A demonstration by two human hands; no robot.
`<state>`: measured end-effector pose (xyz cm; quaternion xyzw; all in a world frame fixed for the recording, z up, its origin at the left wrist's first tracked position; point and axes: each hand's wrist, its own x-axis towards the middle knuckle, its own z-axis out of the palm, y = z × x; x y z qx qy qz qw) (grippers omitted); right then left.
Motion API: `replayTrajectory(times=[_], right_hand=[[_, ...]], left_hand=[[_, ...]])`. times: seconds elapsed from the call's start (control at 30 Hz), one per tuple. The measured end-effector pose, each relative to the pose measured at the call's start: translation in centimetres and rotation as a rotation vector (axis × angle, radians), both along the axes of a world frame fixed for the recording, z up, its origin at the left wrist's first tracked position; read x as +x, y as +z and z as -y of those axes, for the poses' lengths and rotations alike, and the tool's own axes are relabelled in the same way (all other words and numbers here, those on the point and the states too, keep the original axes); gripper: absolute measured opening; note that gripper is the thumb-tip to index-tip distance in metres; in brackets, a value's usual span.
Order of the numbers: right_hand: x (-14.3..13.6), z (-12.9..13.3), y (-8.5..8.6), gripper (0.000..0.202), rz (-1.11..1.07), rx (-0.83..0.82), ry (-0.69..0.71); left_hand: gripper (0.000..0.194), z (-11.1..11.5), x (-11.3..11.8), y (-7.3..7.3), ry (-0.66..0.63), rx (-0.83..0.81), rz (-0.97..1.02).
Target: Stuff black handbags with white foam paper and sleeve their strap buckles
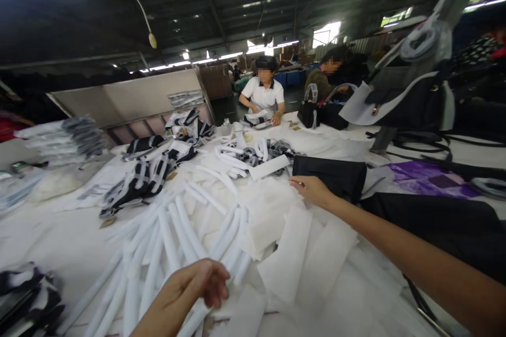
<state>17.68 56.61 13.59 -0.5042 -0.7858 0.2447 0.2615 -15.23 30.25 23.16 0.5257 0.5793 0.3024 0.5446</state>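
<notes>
My left hand (201, 284) hovers over a spread of white foam tubes (152, 258) in the lower middle, fingers loosely curled and apart, with nothing visible in it. Farther forward and to the right, my right hand (310, 189) reaches over thin white sheets (290, 253), beside the front edge of a black bag piece (330, 171). Its thumb and fingertips are pressed together; whatever they pinch is too small to make out. A white strip (269, 167) lies just beyond it, on wrapped grey and black straps (282, 147).
Black-and-white strap bundles (150, 174) lie left, with stacked wrapped pieces (71, 137) behind. Across the table (35, 237) a person in a white shirt (264, 96) handles material; another person sits to the right. A bag (407, 100) hangs by a post at right.
</notes>
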Motion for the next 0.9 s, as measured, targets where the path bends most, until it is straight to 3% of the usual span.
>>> replayTrajectory(times=[0.1, 0.2, 0.43, 0.57, 0.7, 0.9], right_hand=[[-1.1, -4.1, 1.0, 0.025, 0.037, -0.045, -0.021], [-2.3, -8.6, 1.2, 0.028, 0.076, -0.067, -0.09], [-4.7, -20.0, -1.8, 0.039, 0.24, -0.044, -0.241], [-5.1, -25.6, -4.1, 0.063, 0.361, -0.06, -0.258], [-4.8, -29.8, -6.3, 0.079, 0.482, -0.102, -0.282], [-4.8, -32.4, -8.1, 0.086, 0.636, -0.096, -0.287]], left_hand=[[0.062, -6.7, 1.0, 1.0, -0.075, 0.057, -0.123], [0.057, -14.2, 1.3, 0.2, -0.119, 0.154, -0.231], [0.042, -33.3, 2.1, -6.4, 0.041, 0.297, -0.472], [0.042, -42.2, 3.6, -10.3, 0.049, 0.359, -0.665], [0.058, -47.7, 4.2, -13.6, -0.01, 0.386, -0.818], [0.112, -50.9, 1.9, -16.9, -0.125, 0.232, -0.977]])
